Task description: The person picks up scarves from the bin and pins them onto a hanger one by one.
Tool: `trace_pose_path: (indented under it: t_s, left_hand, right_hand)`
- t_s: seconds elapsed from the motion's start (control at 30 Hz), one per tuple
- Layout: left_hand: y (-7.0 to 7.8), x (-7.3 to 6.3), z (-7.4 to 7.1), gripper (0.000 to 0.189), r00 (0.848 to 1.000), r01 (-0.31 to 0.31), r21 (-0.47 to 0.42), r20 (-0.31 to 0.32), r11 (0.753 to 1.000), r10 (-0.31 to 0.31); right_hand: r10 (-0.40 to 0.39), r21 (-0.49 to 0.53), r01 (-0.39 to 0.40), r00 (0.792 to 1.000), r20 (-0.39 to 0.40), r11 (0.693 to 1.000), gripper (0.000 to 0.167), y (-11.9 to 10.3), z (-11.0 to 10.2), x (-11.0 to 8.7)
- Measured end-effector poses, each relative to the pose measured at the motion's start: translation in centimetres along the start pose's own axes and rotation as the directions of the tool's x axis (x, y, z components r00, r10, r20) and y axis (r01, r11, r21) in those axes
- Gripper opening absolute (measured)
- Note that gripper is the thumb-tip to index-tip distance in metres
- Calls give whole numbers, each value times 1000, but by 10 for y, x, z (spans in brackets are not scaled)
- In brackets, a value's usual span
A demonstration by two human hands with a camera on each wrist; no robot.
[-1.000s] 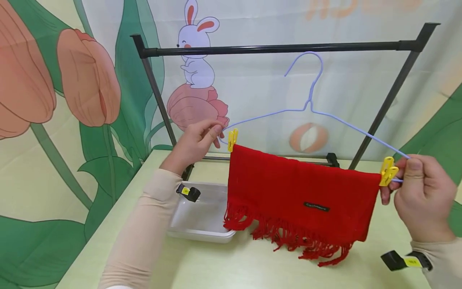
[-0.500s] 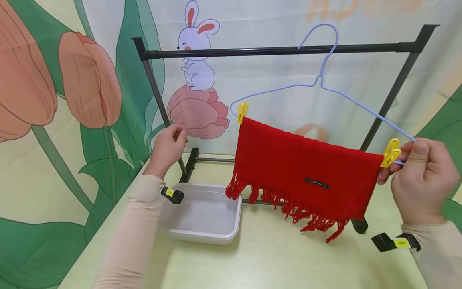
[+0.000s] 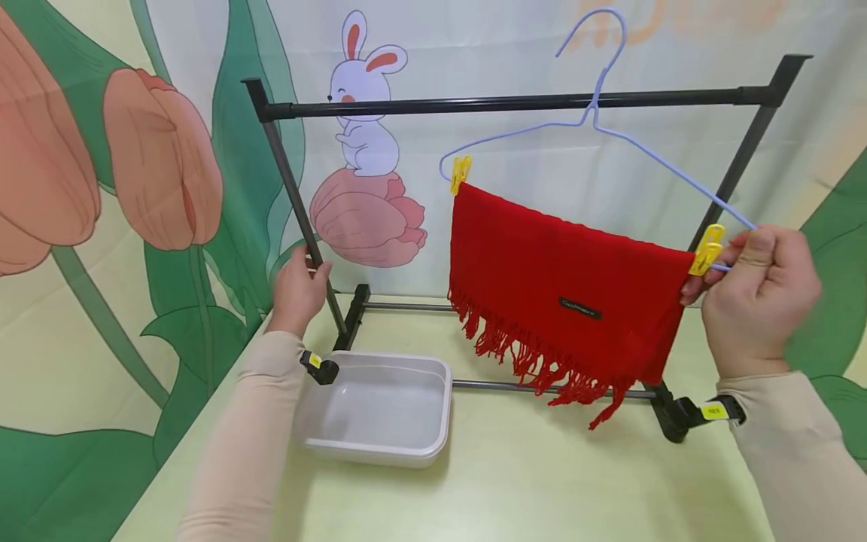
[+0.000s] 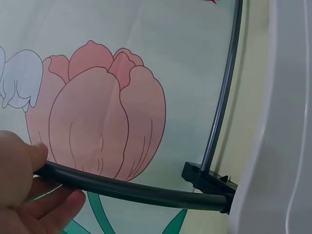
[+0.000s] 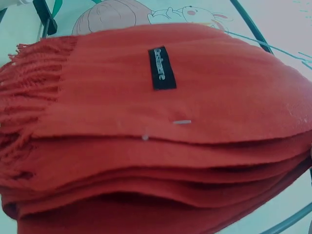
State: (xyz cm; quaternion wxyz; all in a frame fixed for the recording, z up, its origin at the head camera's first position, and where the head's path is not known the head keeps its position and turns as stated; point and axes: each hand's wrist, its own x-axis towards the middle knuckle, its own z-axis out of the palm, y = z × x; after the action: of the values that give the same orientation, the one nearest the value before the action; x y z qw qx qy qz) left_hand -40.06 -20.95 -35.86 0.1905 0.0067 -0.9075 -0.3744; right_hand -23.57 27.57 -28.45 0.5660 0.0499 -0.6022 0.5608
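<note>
My right hand (image 3: 762, 297) grips the right end of a lilac wire hanger (image 3: 667, 162), holding it up in front of the rack. From the hanger's lower bar hangs a folded red scarf (image 3: 565, 271) with a fringe and a dark label (image 5: 162, 68). Yellow clothespins fasten it, one at the left end (image 3: 460, 173) and one (image 3: 707, 250) beside my right fingers. The hanger's hook rises above the black top bar, apart from the hand. My left hand (image 3: 298, 292) holds the rack's left post (image 4: 141, 191), thumb on one side and fingers on the other.
The black clothes rack (image 3: 433, 106) stands on a pale table (image 3: 515, 482). A white plastic tray (image 3: 443, 406) sits at its left foot. Behind hangs a cloth printed with tulips and a rabbit (image 3: 366, 113). A low crossbar (image 3: 501, 386) runs along the rack's base.
The left hand has let go of the hanger's left end and moved left onto the rack post. The right hand has raised the hanger and scarf, bringing the hook above the top bar.
</note>
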Motion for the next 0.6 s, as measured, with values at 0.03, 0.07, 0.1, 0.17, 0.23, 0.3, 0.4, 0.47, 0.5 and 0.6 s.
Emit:
trace_pose_path:
  t_s: [0.03, 0.07, 0.1, 0.17, 0.23, 0.3, 0.4, 0.47, 0.5, 0.6]
  left_hand:
    - [-2, 1, 1, 44, 1000, -3, 0, -8, 1000, 3]
    - [-3, 1, 1, 40, 1000, -4, 2, -17, 1000, 4]
    - [-5, 1, 1, 37, 1000, -4, 5, -25, 1000, 4]
    - [-7, 1, 1, 32, 999, -1, 8, -38, 1000, 1]
    - [-7, 0, 1, 30, 999, -3, 10, -45, 1000, 3]
    - [-7, 0, 1, 29, 999, -7, 18, -48, 1000, 8]
    - [-6, 2, 3, 28, 998, -18, 28, -54, 999, 19]
    - [-6, 4, 5, 27, 998, -25, 28, -57, 999, 26]
    - [-7, 4, 6, 27, 998, -27, 27, -58, 999, 28]
    - [-8, 5, 7, 27, 998, -25, 15, -51, 1000, 26]
  right_hand:
    - [2, 1, -2, 1000, 6, 1000, 25, 1, 3, 0]
    - [1, -1, -1, 1000, 13, 1000, 25, 2, 6, 0]
    - [1, -5, -1, 1000, 20, 1000, 25, 3, 9, 0]
    - [2, -14, -2, 1000, 26, 1000, 25, 6, 15, 0]
    - [-4, -22, 5, 1000, 27, 1000, 26, 10, 20, -1]
    - [-13, -23, 14, 1000, 19, 1000, 26, 13, 25, -1]
    - [-17, -19, 17, 1000, 13, 1000, 26, 16, 30, -2]
    - [-13, -18, 14, 1000, 13, 1000, 26, 18, 33, -2]
    - [-9, -22, 9, 1000, 15, 1000, 27, 20, 34, -2]
    - [-5, -61, 7, 999, 36, 998, 28, 26, 38, -4]
